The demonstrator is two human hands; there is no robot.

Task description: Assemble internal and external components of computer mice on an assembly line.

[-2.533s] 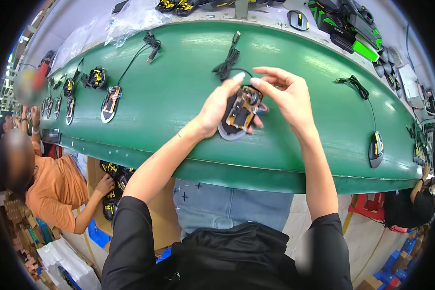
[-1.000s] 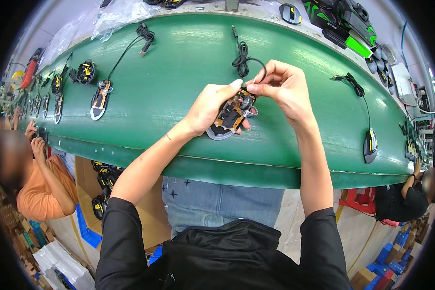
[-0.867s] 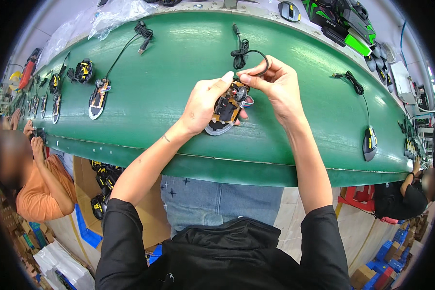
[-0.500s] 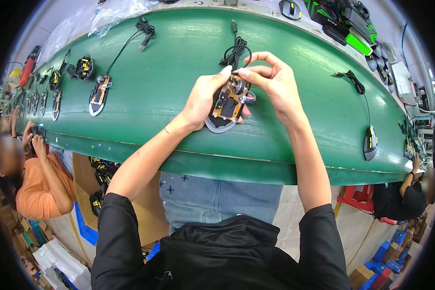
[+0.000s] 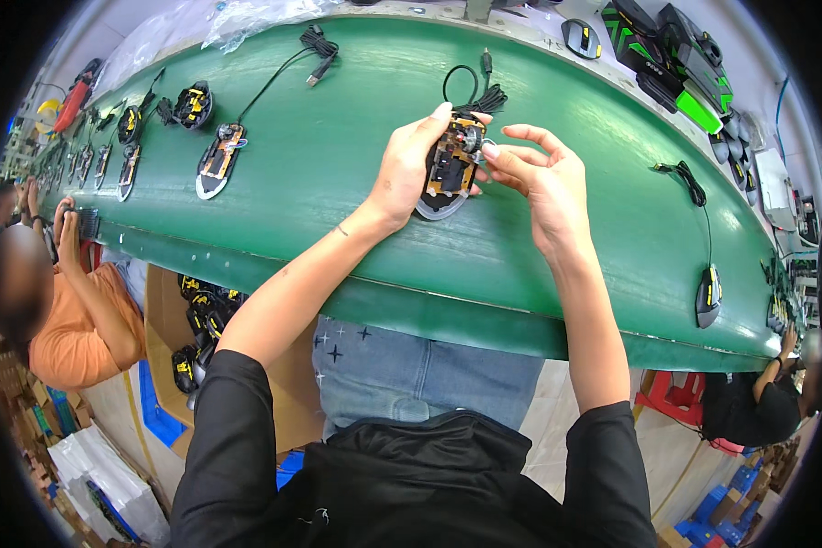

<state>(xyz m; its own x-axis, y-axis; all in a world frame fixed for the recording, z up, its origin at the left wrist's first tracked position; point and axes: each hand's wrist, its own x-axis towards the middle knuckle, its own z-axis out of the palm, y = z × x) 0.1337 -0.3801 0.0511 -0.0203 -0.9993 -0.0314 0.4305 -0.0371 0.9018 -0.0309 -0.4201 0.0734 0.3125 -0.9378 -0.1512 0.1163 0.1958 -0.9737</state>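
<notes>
A computer mouse base (image 5: 448, 169), its top cover off and its circuit board showing, is gripped by my left hand (image 5: 402, 169). My left thumb lies along its upper left edge, and fingertips show past its right side. A scroll wheel sits near the board's upper end. My right hand (image 5: 543, 178) is at the board's right edge, thumb and index finger pinched at the thin wires (image 5: 487, 143) there; the fingertips partly hide them. The mouse's coiled black cable (image 5: 489, 98) lies on the green belt beyond my hands.
Another open mouse base (image 5: 217, 164) and a black mouse shell (image 5: 194, 106) lie left on the green conveyor belt (image 5: 338, 110). A cabled mouse (image 5: 709, 297) lies right. A cardboard box (image 5: 169, 320) of black-yellow parts stands below left. People work at both sides.
My right hand has moved from the mouse's cable end down to the wires at the board's right side. The view has shifted slightly; my left hand keeps its hold.
</notes>
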